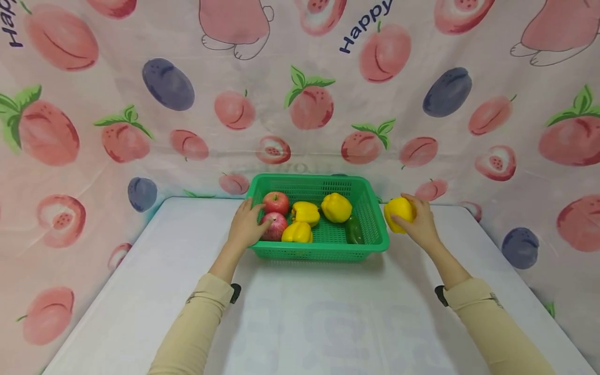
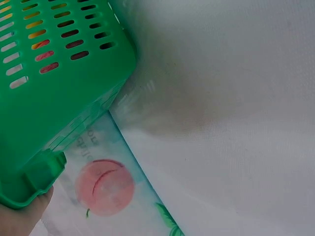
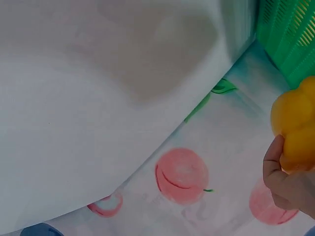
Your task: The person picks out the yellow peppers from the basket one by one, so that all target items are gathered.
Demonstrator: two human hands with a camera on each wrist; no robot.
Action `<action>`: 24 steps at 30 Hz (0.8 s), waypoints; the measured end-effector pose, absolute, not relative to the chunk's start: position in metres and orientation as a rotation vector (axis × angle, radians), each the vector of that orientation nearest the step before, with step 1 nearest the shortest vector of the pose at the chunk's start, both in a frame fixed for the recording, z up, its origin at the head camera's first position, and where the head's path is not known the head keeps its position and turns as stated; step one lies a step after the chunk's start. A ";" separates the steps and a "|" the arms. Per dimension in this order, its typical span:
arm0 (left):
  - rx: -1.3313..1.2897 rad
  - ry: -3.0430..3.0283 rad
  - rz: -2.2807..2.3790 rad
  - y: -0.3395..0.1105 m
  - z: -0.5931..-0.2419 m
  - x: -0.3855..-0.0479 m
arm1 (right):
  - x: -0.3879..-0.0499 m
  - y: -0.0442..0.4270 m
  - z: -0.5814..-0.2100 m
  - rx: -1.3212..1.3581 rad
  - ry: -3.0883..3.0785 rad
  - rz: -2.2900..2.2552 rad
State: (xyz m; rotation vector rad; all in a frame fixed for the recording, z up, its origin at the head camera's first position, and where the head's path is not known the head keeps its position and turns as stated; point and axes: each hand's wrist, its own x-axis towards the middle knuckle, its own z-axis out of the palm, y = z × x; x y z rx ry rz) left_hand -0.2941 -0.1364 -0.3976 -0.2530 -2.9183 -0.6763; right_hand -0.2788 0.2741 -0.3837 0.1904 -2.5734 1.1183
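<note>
A yellow bell pepper (image 1: 399,214) is held in the right hand (image 1: 420,224), just outside the right end of a green basket (image 1: 319,253). In the right wrist view the fingers of the right hand (image 3: 290,189) curl against the yellow pepper (image 3: 298,128). Over the basket's left rim lies the left hand (image 1: 246,225), its thumb near a red apple (image 1: 274,227). The left wrist view shows part of the left hand (image 2: 29,214) gripping the rim of the green basket (image 2: 59,98).
Inside the basket are another red apple (image 1: 275,202), yellow peppers (image 1: 336,208) and a dark green cucumber (image 1: 353,230). The basket stands near the back of a white table (image 1: 328,323), before a fruit-patterned cloth (image 1: 281,67).
</note>
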 end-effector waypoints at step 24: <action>-0.224 -2.924 -0.712 -0.135 -0.396 -0.292 | -0.318 0.265 -0.419 -0.023 -2.820 0.943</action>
